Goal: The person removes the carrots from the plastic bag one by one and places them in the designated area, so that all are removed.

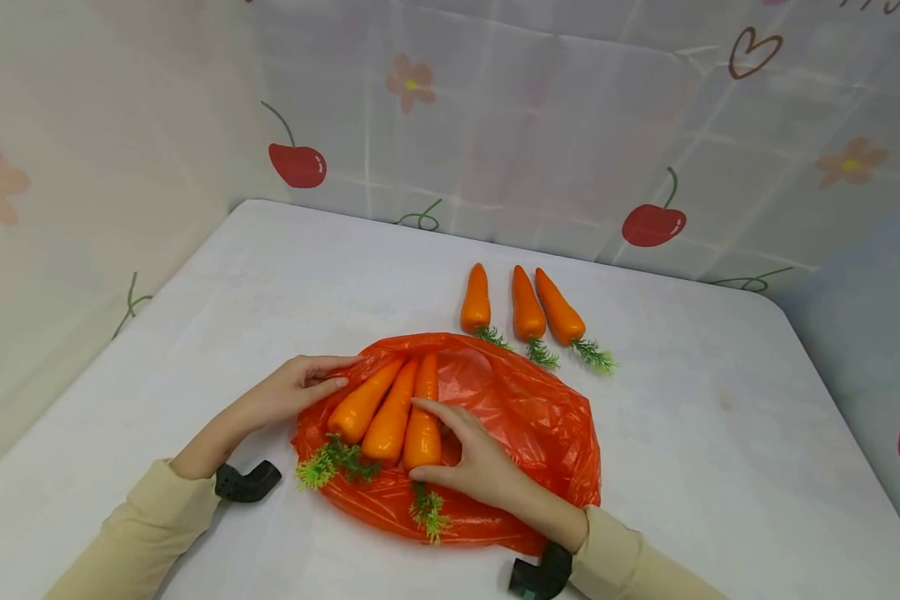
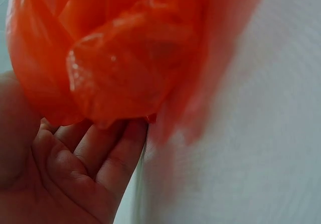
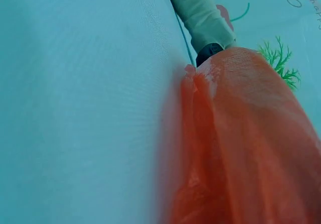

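A red plastic bag lies spread on the table, and three orange carrots with green tops rest on it. At the bag's left edge, my left hand grips the film between thumb and fingers; the left wrist view shows those fingers under the crumpled plastic. My right hand holds the rightmost carrot, thumb by its thick end and index finger across its body. Beside it lie the middle carrot and the left carrot, side by side. In the right wrist view, the bag hides the right hand.
Behind the bag, three more carrots lie on the white table: a left one, a middle one and a right one. A patterned curtain hangs along the table's back edge.
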The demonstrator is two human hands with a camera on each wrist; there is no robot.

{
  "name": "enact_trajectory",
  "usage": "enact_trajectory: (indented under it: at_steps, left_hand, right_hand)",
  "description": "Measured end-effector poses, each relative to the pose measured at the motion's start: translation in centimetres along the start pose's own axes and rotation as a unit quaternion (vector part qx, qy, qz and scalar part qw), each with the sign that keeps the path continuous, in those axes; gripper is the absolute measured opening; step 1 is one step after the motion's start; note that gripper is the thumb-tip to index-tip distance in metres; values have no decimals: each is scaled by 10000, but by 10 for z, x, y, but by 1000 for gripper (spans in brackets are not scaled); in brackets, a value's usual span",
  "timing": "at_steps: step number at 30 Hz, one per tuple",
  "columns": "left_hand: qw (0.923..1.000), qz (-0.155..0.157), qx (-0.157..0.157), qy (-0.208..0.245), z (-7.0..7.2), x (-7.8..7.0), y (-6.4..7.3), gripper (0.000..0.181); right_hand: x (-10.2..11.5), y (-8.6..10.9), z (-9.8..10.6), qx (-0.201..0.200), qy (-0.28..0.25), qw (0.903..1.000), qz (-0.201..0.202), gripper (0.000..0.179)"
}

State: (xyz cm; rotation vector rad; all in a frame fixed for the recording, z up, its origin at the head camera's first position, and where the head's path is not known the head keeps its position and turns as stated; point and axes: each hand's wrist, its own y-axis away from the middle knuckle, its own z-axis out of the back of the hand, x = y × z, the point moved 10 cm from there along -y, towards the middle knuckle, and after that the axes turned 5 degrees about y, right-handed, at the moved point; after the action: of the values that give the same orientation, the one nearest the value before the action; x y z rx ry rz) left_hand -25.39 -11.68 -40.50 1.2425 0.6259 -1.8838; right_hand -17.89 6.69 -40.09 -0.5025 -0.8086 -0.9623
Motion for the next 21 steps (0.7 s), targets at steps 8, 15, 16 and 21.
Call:
enact_trajectory:
  at_steps: [8, 15, 16, 21]
  left_hand:
    - [9999, 4, 16, 105, -1, -1, 1, 40]
    - [9999, 6, 4, 103, -1, -2, 0, 40]
    - [10000, 17, -4, 97, -1, -2, 0, 40]
    - [10000, -9, -7, 97, 0, -2, 1, 40]
  right_hand:
    - [-3, -1, -3, 139, -1119, 9935, -172, 69]
    - [10, 3, 4, 343, -1633, 9854, -330, 68]
    - [13, 4, 6, 348, -1650, 9852, -318, 68]
    - [13, 6, 9, 331, -1587, 9864, -267, 67]
